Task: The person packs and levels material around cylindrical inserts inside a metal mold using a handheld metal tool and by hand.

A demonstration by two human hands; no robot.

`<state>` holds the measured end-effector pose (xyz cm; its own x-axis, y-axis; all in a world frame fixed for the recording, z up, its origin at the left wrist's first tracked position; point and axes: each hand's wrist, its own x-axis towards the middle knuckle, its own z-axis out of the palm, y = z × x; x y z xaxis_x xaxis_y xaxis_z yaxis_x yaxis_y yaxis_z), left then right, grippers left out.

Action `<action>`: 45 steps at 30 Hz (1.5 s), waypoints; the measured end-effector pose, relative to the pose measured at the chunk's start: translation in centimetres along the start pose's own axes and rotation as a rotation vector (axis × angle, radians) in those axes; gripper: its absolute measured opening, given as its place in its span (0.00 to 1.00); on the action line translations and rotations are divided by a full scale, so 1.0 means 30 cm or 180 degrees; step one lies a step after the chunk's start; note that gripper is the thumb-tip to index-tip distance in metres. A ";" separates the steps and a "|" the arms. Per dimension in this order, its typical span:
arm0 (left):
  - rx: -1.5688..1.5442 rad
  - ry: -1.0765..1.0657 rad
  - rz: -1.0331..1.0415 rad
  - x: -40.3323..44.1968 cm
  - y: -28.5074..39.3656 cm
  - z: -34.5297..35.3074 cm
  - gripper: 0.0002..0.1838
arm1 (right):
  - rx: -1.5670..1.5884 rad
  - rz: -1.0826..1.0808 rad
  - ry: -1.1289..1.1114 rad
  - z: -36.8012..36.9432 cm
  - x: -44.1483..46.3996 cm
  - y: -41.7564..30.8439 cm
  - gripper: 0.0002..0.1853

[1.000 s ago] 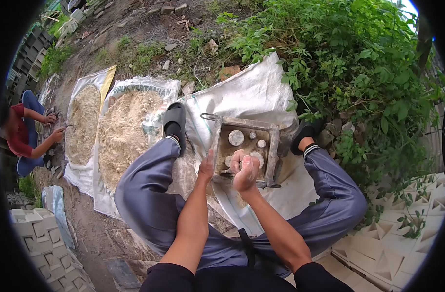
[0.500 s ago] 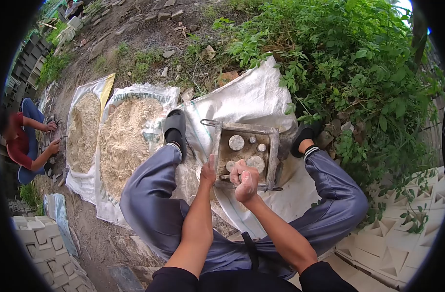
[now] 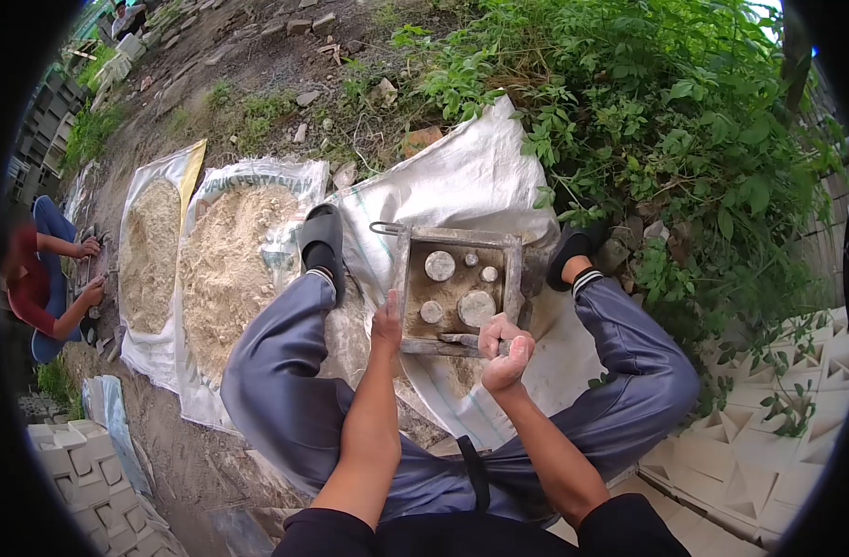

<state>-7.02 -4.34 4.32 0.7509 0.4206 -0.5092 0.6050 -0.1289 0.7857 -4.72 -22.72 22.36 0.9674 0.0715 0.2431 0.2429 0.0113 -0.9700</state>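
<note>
A square wooden frame (image 3: 512, 278) lies on the white sack between the legs, with several round pale discs inside, among them a large one (image 3: 476, 308) and another (image 3: 439, 265). My left hand (image 3: 385, 327) is upright beside the frame's left side, fingers stretched out, against or very close to the wood. My right hand (image 3: 506, 351) is closed in a fist near the frame's lower right corner. A narrow dusty tool (image 3: 460, 340) sticks out leftward from the fist over the frame's near edge. Its handle is hidden in the fingers.
Two sacks bear pale powder, one in the middle (image 3: 230, 251) and one farther left (image 3: 154, 251). A person in a red top (image 3: 33, 278) sits at the far left. Leafy plants (image 3: 684, 139) grow at upper right; pale patterned blocks (image 3: 749, 464) lie at lower right.
My right hand has moved right with the tool, from over the discs to the frame's lower right corner, uncovering the large disc. My left hand stays by the left side. The view has shifted slightly.
</note>
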 end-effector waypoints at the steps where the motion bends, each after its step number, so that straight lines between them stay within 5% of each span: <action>1: -0.0131 0.0044 0.0024 0.000 0.005 0.005 0.44 | -0.0076 0.0198 -0.0078 -0.008 0.009 -0.009 0.33; 5: 0.0060 0.0166 0.0003 0.022 -0.032 0.015 0.44 | 0.0110 0.0251 0.0381 -0.036 -0.008 -0.056 0.33; 7: 0.0002 0.0115 -0.0014 0.017 -0.041 0.006 0.44 | -0.0263 -0.0301 0.0291 -0.059 -0.011 0.003 0.33; 12: -0.0131 0.0257 0.0137 0.039 -0.029 0.021 0.45 | 0.0194 0.0261 0.0755 -0.078 0.020 -0.104 0.29; 17: -0.0035 0.0044 -0.0042 0.013 -0.009 0.009 0.44 | 0.0094 0.0677 0.0468 -0.085 0.016 -0.086 0.32; 23: 0.0057 0.0085 -0.0008 0.017 -0.023 0.008 0.43 | -0.0873 -0.0416 0.0092 -0.026 -0.042 -0.031 0.27; 35: -0.0355 0.0281 0.0107 0.020 -0.014 0.013 0.44 | 0.0008 0.0070 -0.0064 0.109 -0.007 -0.116 0.28; 39: -0.0189 -0.0048 -0.0259 0.001 0.005 -0.005 0.42 | -0.0369 -0.0281 -0.0221 0.167 -0.030 -0.023 0.28; 41: -0.0163 0.0230 -0.0173 -0.025 0.049 -0.007 0.42 | -0.0493 0.0022 -0.0434 0.175 -0.008 -0.052 0.30; 45: -0.0166 0.0132 -0.0257 -0.005 -0.007 -0.005 0.43 | 0.0431 0.0587 0.0217 0.197 -0.016 -0.058 0.30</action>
<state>-7.30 -4.22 4.27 0.6880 0.4647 -0.5574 0.6477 -0.0467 0.7605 -6.05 -16.87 23.89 0.9982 0.0172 0.0573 0.0543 0.1384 -0.9889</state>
